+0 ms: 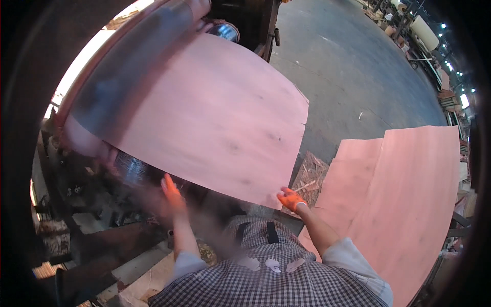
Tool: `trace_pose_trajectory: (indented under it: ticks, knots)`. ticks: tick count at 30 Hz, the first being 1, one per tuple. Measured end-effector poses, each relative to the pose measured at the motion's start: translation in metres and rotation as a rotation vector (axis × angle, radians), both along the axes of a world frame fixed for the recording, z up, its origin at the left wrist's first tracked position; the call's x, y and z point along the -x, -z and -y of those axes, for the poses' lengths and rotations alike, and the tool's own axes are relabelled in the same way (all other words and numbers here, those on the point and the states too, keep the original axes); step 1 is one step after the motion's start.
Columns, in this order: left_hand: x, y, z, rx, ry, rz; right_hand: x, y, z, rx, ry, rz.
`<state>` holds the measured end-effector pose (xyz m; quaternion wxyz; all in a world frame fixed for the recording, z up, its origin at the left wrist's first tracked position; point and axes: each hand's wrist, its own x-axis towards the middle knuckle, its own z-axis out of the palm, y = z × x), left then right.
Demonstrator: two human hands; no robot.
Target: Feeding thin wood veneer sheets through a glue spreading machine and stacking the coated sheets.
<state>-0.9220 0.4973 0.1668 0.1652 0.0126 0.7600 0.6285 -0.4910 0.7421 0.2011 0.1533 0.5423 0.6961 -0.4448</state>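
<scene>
A large, thin pinkish wood veneer sheet (225,117) stretches out from beneath a dark roller (138,61) at the upper left. My left hand (173,193), in an orange-coated glove, is at the sheet's near edge with its fingers stretched out; whether it touches the edge I cannot tell. At the near right corner, my right hand (292,199), gloved the same way, has its fingers closed on the sheet. Its fingertips lie over the top face, and the underside is hidden.
To my right lies a stack of similar veneer sheets (404,194). Wood scraps (311,179) lie on the floor between sheet and stack. Dark machine parts (133,166) fill the left side. Grey concrete floor (353,77) extends beyond, with racks and materials at far right.
</scene>
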Motion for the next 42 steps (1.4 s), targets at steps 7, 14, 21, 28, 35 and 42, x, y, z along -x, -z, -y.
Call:
trace_pose_trajectory:
  ticks: [7,14,21,28,35,42]
  knots:
    - [0.051,-0.049,-0.05,-0.61,0.073,0.389,0.065,0.025,0.025,0.051,-0.113,-0.161]
    - [-0.08,-0.083,-0.075,-0.517,0.605,0.542,0.031,0.024,0.036,0.069,-0.077,0.057]
    - [-0.278,-0.17,-0.255,-0.159,1.41,-1.051,-0.015,0.084,0.043,-0.141,0.441,0.003]
    - [-0.602,-0.268,-0.259,-0.185,1.81,-0.247,-0.18,0.069,0.065,-0.229,1.237,-0.216]
    - [-0.652,-0.281,-0.227,-0.448,2.295,0.364,-0.368,0.143,0.124,-0.015,1.905,-1.141]
    - [-0.512,-0.236,-0.247,-0.234,1.931,0.048,-0.593,0.283,0.207,0.101,1.153,0.416]
